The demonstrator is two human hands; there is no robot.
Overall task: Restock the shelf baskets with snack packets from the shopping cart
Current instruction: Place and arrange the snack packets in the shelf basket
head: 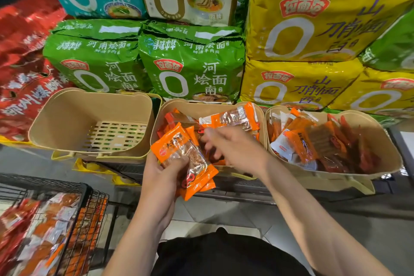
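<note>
Gripping a small stack of orange snack packets [186, 159] with thumb on top and fingers curled underneath, the left hand [161, 177] holds them at the front edge of the middle basket [226, 108]. The right hand [233, 148] hovers over that same basket, fingers spread and loosely bent; it is blurred, and a single packet [233, 117] lies just beyond its fingertips (whether they actually touch it, I cannot tell). More orange packets sit inside the middle basket beneath both hands.

To the left stands a beige basket [67, 119] with a slotted floor and nothing in it. The right basket [389, 152] is heaped with orange and red packets. All three stand side by side along the shelf edge, rims nearly touching.

Behind them, green noodle bags [190, 63] and yellow noodle bags [313, 29] are stacked high, with red bags [24, 63] at far left. The wire shopping cart [85, 213] at lower left holds a jumble of red, orange and white packets.
</note>
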